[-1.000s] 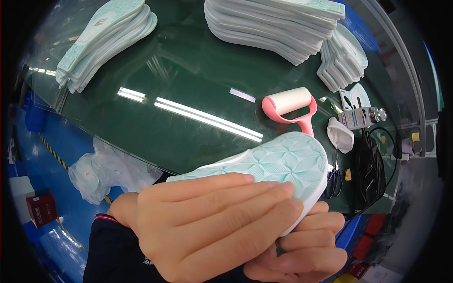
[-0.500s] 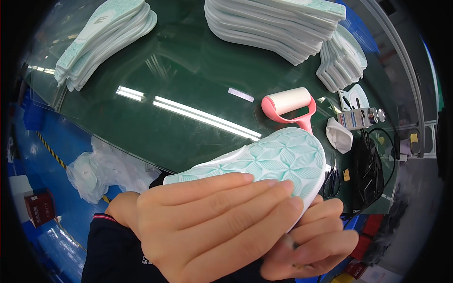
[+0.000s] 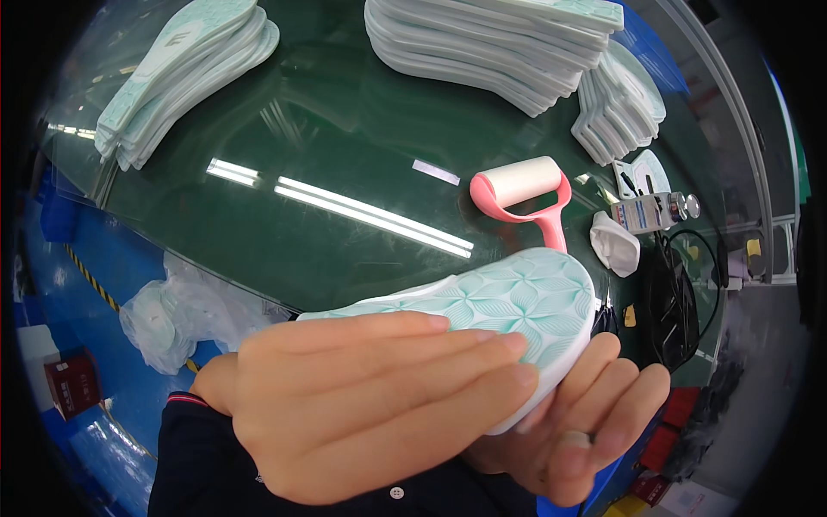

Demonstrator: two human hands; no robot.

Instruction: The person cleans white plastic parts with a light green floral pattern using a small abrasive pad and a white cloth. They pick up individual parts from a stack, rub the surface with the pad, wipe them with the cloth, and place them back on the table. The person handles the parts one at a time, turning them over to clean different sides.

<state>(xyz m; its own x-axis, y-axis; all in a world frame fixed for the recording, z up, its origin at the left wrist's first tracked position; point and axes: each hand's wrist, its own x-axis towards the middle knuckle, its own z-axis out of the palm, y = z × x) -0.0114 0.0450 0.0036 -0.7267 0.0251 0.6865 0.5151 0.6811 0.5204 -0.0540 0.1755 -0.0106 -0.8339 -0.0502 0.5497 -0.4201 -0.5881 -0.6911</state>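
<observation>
A white shoe sole (image 3: 525, 297) with a pale green petal pattern is tilted in front of me, over the table's near edge. Across its upper face lies my left hand (image 3: 370, 405), fingers long and side by side, gripping the sole; its thumb is hidden. At the sole's lower right rim is my right hand (image 3: 594, 422), its fingers curled and its thumb drawn in against them. Whatever is between those fingers, if anything, is too small or hidden to make out. Just beyond the sole a pink-handled lint roller (image 3: 521, 183) rests on the green table (image 3: 345, 138).
Stacked soles stand far left (image 3: 185, 73), at the far middle (image 3: 491, 56) and far right (image 3: 616, 108). At right are a small bottle (image 3: 642, 214), crumpled white cloth (image 3: 615, 244), scissors (image 3: 606, 319) and a black pouch (image 3: 674, 319). Plastic bags (image 3: 185, 310) lie on the blue floor.
The sole has tipped and dropped slightly, so more of its white side edge shows. My right hand has turned, its fingers lifting and loosening a little along the rim.
</observation>
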